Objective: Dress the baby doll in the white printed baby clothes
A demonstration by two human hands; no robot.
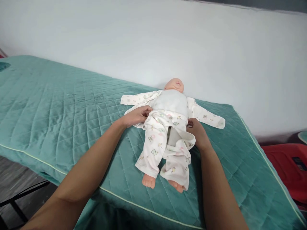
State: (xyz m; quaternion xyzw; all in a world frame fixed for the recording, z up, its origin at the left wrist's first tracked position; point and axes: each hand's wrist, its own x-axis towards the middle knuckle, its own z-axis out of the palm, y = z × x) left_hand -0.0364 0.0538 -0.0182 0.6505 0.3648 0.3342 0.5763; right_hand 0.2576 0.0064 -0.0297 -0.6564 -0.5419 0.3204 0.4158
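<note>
A baby doll [174, 85] lies on its back, head toward the wall and feet toward me. White printed baby pants [153, 140] cover its legs, bunched and folded on the right leg in view, with both feet sticking out. A printed long-sleeved baby shirt [207, 116] lies spread open under it, sleeves out to both sides, and the torso is plain white. My left hand [137, 115] is closed on the pants' waist at the left hip. My right hand [198, 132] has curled fingers at the opposite side of the waist, gripping the pants' edge; its fingertips are partly hidden.
A green quilted cover [72, 105] with pale piping lies over the bed, which stands against a white wall [153, 38]. Past the right edge is a red plastic object [285, 163]. Black metal legs [18, 207] show at the lower left.
</note>
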